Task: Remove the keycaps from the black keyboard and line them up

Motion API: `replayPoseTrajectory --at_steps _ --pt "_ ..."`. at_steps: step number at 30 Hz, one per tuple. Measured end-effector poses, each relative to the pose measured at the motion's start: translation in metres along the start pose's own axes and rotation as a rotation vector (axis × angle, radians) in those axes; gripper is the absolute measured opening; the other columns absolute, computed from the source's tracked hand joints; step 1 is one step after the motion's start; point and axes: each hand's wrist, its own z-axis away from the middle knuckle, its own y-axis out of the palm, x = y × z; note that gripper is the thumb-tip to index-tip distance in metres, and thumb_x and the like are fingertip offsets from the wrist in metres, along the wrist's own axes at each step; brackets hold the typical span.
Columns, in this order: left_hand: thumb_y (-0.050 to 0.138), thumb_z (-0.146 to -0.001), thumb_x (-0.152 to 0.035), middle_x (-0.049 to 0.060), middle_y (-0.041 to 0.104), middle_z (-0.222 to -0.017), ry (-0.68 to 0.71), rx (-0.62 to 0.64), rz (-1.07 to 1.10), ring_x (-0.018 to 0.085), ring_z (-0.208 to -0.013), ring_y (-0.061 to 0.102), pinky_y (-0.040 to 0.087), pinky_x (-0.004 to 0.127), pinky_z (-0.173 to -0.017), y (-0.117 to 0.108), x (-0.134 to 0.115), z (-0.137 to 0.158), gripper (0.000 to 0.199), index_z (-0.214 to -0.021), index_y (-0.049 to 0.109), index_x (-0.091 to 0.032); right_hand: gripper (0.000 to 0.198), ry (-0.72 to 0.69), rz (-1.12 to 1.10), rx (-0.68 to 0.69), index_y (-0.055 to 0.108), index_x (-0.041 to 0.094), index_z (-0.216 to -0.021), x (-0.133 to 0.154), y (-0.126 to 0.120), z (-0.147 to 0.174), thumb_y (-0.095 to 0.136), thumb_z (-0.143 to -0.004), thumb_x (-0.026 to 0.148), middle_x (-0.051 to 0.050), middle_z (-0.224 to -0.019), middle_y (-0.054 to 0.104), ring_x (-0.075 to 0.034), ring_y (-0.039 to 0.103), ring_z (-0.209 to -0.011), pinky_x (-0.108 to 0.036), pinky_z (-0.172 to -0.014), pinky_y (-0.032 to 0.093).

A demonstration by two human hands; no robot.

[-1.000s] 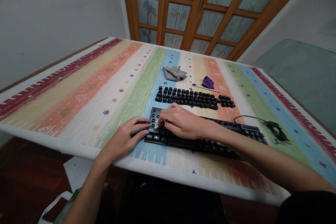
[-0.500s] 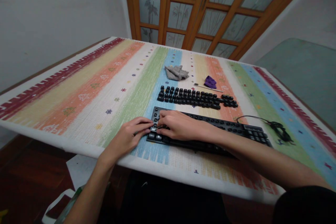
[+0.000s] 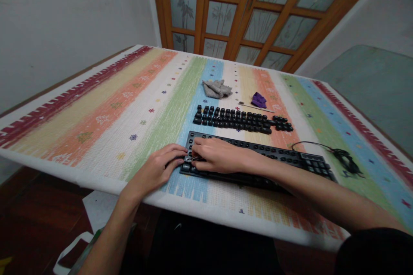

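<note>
A black keyboard (image 3: 238, 176) lies near the table's front edge, with many of its key positions bare of caps. My left hand (image 3: 163, 164) rests at its left end, fingertips and thumb pressed against the edge beside a shift-row key (image 3: 188, 159). Over the same corner, my right hand (image 3: 217, 154) is closed, its thumb and fingers pinched close to that key. Something small and thin shows between them, too little to name. The right hand and forearm cover much of the keyboard's middle.
Loose black keycaps (image 3: 232, 119) sit in rows behind the keyboard. Farther back are a grey cloth (image 3: 217, 89), a purple cloth (image 3: 259, 100) and a thin brush-like stick (image 3: 256, 107). A coiled cable (image 3: 346, 162) lies to the right on the striped tablecloth (image 3: 106, 120).
My right hand's fingertips have shifted slightly left and down around the key at the keyboard's left end. My left hand stays at the edge.
</note>
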Motion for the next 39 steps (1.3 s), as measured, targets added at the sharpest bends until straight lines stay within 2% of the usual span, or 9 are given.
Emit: replayPoseTrajectory --at_steps 5,10,17,27,34,39 --pt "0.048 -0.1 -0.022 0.008 0.067 -0.117 0.001 0.066 -0.005 0.02 -0.11 0.064 0.053 0.038 -0.1 -0.004 -0.002 0.0 0.021 -0.114 0.064 -0.02 0.03 -0.015 0.111 -0.014 0.061 0.008 -0.103 -0.001 0.01 -0.001 0.048 -0.099 0.035 -0.014 -0.1 0.063 -0.017 0.056 -0.067 -0.031 -0.061 0.042" --pt "0.046 -0.1 -0.022 0.007 0.066 -0.116 -0.006 0.083 -0.024 0.021 -0.109 0.063 0.052 0.039 -0.101 -0.005 -0.005 -0.003 0.019 -0.11 0.063 -0.02 0.037 -0.023 0.248 -0.021 0.06 0.008 -0.107 0.004 0.011 -0.004 0.038 -0.102 0.037 -0.015 -0.103 0.065 -0.017 0.057 -0.059 -0.031 -0.051 0.037" --pt "0.043 -0.101 -0.021 0.008 0.063 -0.121 -0.01 0.104 -0.047 0.021 -0.115 0.06 0.049 0.039 -0.105 -0.003 -0.005 -0.004 0.019 -0.111 0.059 -0.02 0.035 -0.035 0.297 -0.028 0.059 0.008 -0.105 0.008 0.012 -0.006 0.037 -0.101 0.035 -0.016 -0.101 0.066 -0.017 0.058 -0.06 -0.03 -0.049 0.032" --pt "0.043 -0.101 -0.022 0.008 0.064 -0.12 0.007 0.078 -0.044 0.021 -0.115 0.061 0.049 0.041 -0.105 -0.003 -0.006 -0.003 0.02 -0.113 0.059 -0.021 0.035 -0.021 0.331 -0.077 0.058 0.009 -0.106 0.006 0.022 -0.005 0.035 -0.101 0.035 -0.015 -0.102 0.065 -0.016 0.053 -0.056 -0.031 -0.046 0.023" --pt "0.05 -0.099 -0.025 0.008 0.068 -0.118 0.001 0.013 -0.021 0.022 -0.112 0.064 0.051 0.039 -0.102 -0.005 -0.004 -0.003 0.019 -0.11 0.064 -0.019 0.034 -0.015 0.268 -0.105 0.058 0.011 -0.108 0.003 0.011 0.002 0.038 -0.101 0.038 -0.012 -0.102 0.064 -0.015 0.053 -0.058 -0.03 -0.049 0.021" --pt "0.053 -0.097 -0.025 0.008 0.069 -0.111 0.05 -0.063 -0.076 0.021 -0.105 0.065 0.052 0.037 -0.097 -0.012 -0.009 -0.016 0.019 -0.109 0.066 -0.017 0.029 0.043 0.198 -0.169 0.061 0.011 -0.109 -0.005 0.0 0.004 0.045 -0.1 0.034 -0.012 -0.108 0.064 -0.015 0.053 -0.065 -0.03 -0.054 0.025"
